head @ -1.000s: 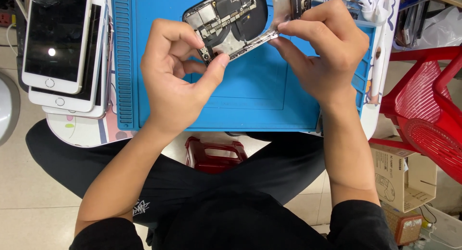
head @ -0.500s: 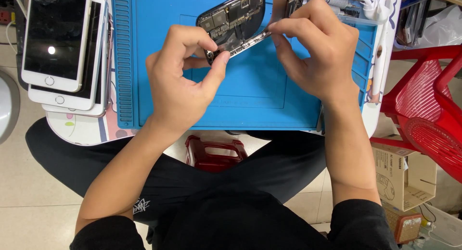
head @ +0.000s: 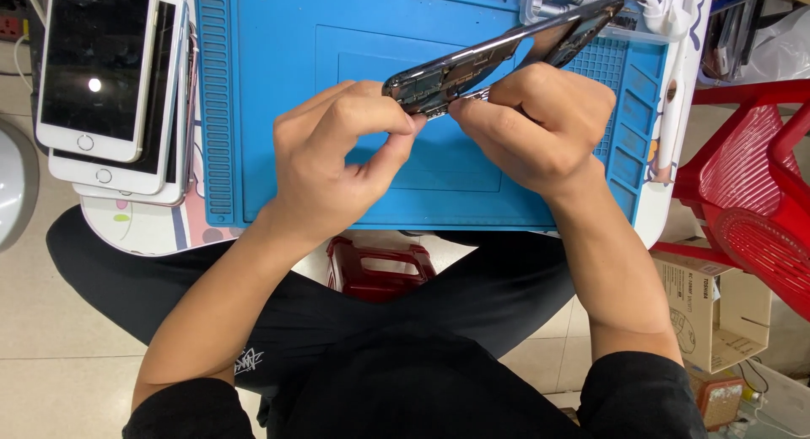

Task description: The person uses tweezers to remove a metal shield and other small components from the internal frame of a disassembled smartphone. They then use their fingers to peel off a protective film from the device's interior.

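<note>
Hands now tilt the opened phone point(head: 472, 67) edge-on, lower than before. Left hand point(head: 337, 160) and right hand point(head: 540, 127) both pinch its lower edge at centre frame.

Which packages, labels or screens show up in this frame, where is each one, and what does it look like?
Top phone of the stack: table's left edge, white front, dark unlit screen with one glare spot.
Phones beneath it: white edges, partly covered.
Cardboard box: floor at right, under the red plastic chair, brown with dark print.
Opened phone: in left hand and right hand over the blue mat; its screen is not visible.
</note>
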